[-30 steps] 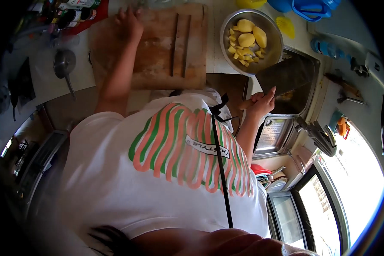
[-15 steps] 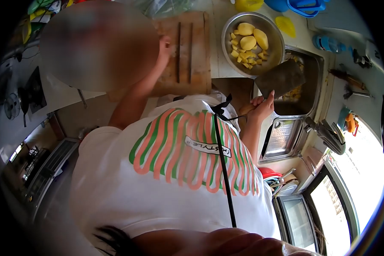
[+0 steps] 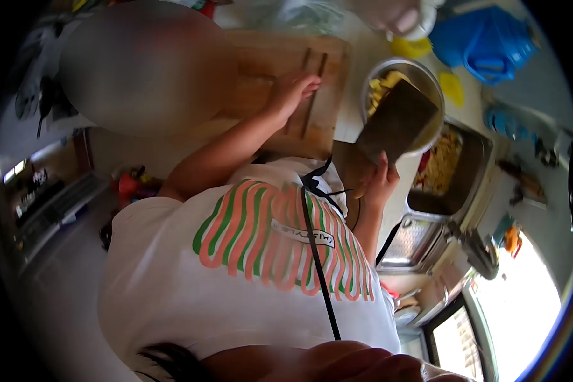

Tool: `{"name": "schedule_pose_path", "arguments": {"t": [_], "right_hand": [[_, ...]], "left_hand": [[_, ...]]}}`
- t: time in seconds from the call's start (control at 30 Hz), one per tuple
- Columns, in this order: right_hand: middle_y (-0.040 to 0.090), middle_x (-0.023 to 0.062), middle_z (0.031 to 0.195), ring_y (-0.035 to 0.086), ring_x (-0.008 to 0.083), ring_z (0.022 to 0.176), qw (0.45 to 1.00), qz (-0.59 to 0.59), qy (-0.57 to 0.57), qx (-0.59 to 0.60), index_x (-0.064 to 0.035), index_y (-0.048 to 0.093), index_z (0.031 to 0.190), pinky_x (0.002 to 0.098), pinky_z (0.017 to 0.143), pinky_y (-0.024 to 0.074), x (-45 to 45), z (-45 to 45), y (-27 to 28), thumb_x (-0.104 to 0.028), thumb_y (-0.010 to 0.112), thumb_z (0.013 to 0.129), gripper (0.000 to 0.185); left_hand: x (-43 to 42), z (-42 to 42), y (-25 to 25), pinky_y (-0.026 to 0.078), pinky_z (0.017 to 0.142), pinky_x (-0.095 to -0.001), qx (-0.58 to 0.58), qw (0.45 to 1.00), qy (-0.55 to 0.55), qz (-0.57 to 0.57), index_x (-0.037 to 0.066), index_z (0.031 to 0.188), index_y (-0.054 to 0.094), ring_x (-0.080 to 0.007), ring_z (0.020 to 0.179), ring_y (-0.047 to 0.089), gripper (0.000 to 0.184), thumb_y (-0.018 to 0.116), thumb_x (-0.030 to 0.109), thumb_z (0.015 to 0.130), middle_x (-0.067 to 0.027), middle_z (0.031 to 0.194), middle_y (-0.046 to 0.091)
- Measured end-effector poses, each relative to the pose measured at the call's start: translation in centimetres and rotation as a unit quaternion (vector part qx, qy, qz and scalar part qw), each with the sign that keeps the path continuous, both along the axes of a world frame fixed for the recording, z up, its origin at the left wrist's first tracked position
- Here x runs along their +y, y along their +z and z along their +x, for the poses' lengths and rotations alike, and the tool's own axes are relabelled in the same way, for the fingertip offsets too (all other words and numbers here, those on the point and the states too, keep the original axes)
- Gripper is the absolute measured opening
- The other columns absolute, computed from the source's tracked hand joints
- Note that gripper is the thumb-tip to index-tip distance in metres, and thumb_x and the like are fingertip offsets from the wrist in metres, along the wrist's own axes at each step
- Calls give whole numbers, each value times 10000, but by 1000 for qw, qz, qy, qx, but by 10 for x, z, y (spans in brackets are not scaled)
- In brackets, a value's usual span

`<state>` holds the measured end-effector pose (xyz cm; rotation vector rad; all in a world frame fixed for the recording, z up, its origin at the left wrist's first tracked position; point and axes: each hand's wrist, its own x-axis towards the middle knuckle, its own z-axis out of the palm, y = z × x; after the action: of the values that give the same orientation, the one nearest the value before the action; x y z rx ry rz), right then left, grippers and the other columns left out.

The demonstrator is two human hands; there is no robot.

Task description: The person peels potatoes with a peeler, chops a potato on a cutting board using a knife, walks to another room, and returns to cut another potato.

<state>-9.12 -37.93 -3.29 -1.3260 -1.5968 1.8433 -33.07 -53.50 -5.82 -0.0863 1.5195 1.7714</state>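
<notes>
My right hand (image 3: 381,181) grips a cleaver (image 3: 398,118), its broad dark blade tilted over the steel bowl (image 3: 440,105). Yellow potato pieces (image 3: 381,86) show in the bowl beside the blade, which hides the rest of the contents. Over the wooden cutting board (image 3: 251,57) is my left hand (image 3: 294,92), fingers loosely bent and slightly apart, with nothing visible in them. Beside that hand, two long dark strips (image 3: 318,83) run along the board; whether they are grooves or loose pieces I cannot make out.
Right of the bowl, a steel sink (image 3: 484,156) contains yellowish scraps (image 3: 440,159). A blue jug (image 3: 503,41) and a flat yellow item (image 3: 452,88) stand behind. A clear plastic bag (image 3: 309,16) lies past the board. A large blurred patch covers the upper left.
The cleaver has moved from beside the sink to over the bowl, covering part of the potatoes. My left hand has shifted right across the board. The whole view has shifted too.
</notes>
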Motion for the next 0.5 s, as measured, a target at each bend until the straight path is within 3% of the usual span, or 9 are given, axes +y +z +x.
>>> {"name": "schedule_pose_path", "arguments": {"t": [0.07,0.1,0.13,0.2,0.27,0.33,0.47,0.5], "right_hand": [[403,-18,473,388,79,382,993,-45,98,-51,-94,493,745,274,362,309,-9,-41,-5,-279,560,993,316],[452,-5,487,424,92,393,986,-63,151,-18,-105,492,710,270,372,323,-23,-66,0,-308,565,992,355],[485,16,499,450,112,402,967,-28,247,-57,-90,485,684,273,385,350,-30,-85,-7,-327,559,994,398],[477,25,508,449,132,405,937,-38,347,-27,-89,473,698,286,390,354,-56,-126,-25,-335,557,992,392],[491,33,527,470,137,433,915,-87,393,-22,-82,482,702,287,420,378,-82,-158,-43,-346,546,995,400],[499,38,544,488,140,464,903,-108,416,-29,-78,488,706,290,453,402,-110,-185,-56,-351,540,996,401],[510,31,592,510,143,545,915,-138,380,6,-89,502,721,305,531,455,-150,-205,-99,-338,544,993,371],[537,38,595,548,140,563,917,-107,385,-6,-92,515,735,296,559,454,-157,-205,-102,-333,544,993,354]], "left_hand": [[-57,-4,-30,482,882,-286,-66,995,71,-13,82,1127,633,-146,1007,623,291,554,307,960,-43,1144,653],[-89,-5,-33,486,882,-286,-128,983,130,17,82,1130,626,-147,1016,618,281,554,293,959,-43,1128,656],[-119,-8,-34,486,893,-289,-190,963,187,21,71,1135,624,-154,1026,612,275,569,269,952,-49,1118,654],[-177,-4,-21,493,888,-293,-204,931,302,32,52,1117,625,-166,1022,615,256,587,236,943,-62,1106,653],[-240,13,-28,495,878,-292,-173,909,378,32,51,1101,629,-169,1019,617,244,592,232,942,-67,1093,656],[-307,46,-41,496,857,-290,-92,894,438,-37,65,1080,638,-167,981,626,228,593,242,944,-59,1057,665],[-426,161,-76,524,729,-279,-85,784,603,-122,96,1027,648,-141,826,647,224,626,291,918,-19,940,677],[-458,194,-94,526,724,-303,-87,754,630,-162,98,1028,648,-168,826,650,220,611,283,914,-33,934,680]]}}
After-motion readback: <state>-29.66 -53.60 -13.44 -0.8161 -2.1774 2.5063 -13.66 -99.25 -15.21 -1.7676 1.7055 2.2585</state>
